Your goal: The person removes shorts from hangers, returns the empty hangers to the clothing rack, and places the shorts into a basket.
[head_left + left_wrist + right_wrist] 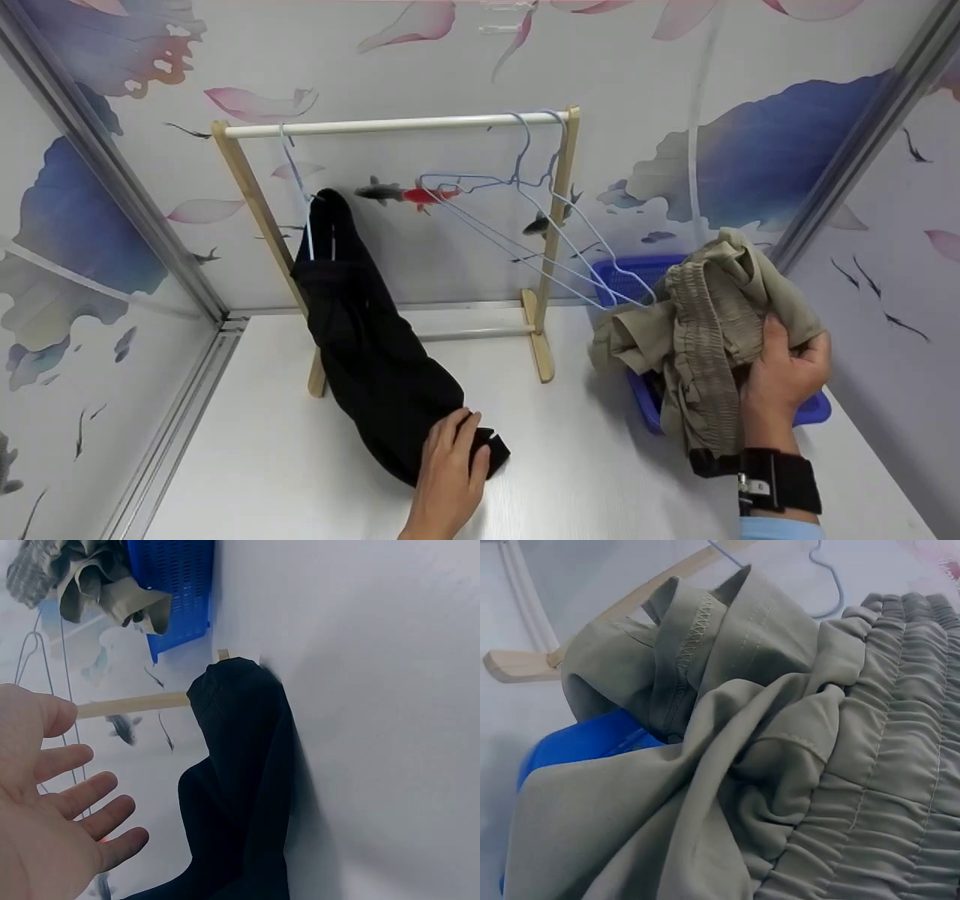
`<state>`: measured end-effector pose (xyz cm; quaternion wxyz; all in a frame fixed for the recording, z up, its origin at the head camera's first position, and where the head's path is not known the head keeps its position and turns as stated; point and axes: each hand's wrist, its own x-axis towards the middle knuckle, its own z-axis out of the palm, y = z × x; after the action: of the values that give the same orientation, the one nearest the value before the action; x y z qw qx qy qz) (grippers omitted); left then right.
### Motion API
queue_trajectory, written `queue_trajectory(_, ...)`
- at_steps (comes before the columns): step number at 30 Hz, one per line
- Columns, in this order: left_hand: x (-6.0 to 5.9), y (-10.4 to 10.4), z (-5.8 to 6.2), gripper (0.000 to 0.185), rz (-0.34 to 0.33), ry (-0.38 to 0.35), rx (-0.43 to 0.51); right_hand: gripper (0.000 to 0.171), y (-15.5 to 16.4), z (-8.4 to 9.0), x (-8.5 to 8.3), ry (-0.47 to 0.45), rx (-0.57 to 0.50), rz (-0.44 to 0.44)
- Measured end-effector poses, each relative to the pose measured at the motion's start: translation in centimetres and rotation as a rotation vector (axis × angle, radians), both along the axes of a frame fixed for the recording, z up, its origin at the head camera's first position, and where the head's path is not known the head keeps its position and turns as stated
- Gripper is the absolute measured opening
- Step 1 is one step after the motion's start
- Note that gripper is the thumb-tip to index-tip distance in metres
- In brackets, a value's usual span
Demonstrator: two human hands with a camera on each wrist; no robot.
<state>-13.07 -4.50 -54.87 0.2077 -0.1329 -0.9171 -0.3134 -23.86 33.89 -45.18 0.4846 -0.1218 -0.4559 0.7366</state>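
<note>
Khaki cloth with a gathered elastic waistband fills the right hand [784, 375], whose fingers curl round a bunched pair of shorts [705, 337] held up over a blue basket [814, 411] at the right side of the white table [600, 480]. The shorts hang crumpled, the ribbed waistband running roughly up and down beside the thumb, loose folds spilling left and downward toward the basket. The right wrist view shows what the head view cannot: stitched seams and hems in the folds, the fine ribs of the waistband, and a corner of the basket just under the cloth. The left hand [448, 474] lies flat with straight fingers, grasping nothing, its fingertips on the lower end of a black garment [375, 352]; in the left wrist view the palm is spread and the fingers are apart. That garment hangs from a hanger at the left end of a wooden rack [397, 126] and slants down and to the right, its long axis running from the rail to the table, where its end rests. Two bare wire hangers [525, 225] hang at the rail's right end, reaching toward the shorts.
</note>
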Motion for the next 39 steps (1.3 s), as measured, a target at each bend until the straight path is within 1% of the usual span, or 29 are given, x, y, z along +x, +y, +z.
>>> queue_trajectory(11,-0.1,-0.1,-0.1,0.038,-0.002,-0.030,0.007,0.016,0.9,1.5,-2.9,-0.029,0.045,-0.025)
queue_trajectory(14,0.0,-0.2,-0.2,0.038,-0.002,-0.043,0.014,0.025,1.1,2.1,-3.5,-0.023,0.036,-0.021)
queue_trajectory(16,0.0,-0.3,-0.2,0.038,-0.003,-0.049,0.016,0.030,1.3,2.2,-3.9,-0.020,0.042,-0.034)
queue_trajectory(20,0.0,-0.4,-0.2,0.038,-0.003,-0.053,0.018,0.034,1.5,1.9,-4.4,-0.044,0.087,-0.091)
queue_trajectory(23,0.0,-0.5,-0.2,0.039,0.002,-0.050,0.017,0.034,1.5,1.0,-4.5,-0.115,0.128,-0.140)
queue_trajectory(27,0.0,-0.5,-0.3,0.038,0.004,-0.038,0.010,0.031,1.6,-0.7,-4.1,-0.248,0.242,-0.220)
queue_trajectory(30,0.0,-0.4,-0.3,0.038,0.001,-0.045,0.011,0.026,1.8,-1.9,-3.7,-0.312,0.355,-0.282)
queue_trajectory(33,0.0,-0.3,-0.3,0.038,-0.004,-0.057,0.021,0.028,1.9,-2.8,-3.3,-0.355,0.455,-0.297)
queue_trajectory(36,0.0,-0.3,-0.3,0.038,-0.004,-0.059,0.023,0.033,1.9,-3.6,-2.9,-0.397,0.569,-0.287)
queue_trajectory(39,0.0,-0.2,-0.4,0.038,-0.003,-0.048,0.020,0.031,1.9,-4.3,-2.5,-0.406,0.696,-0.276)
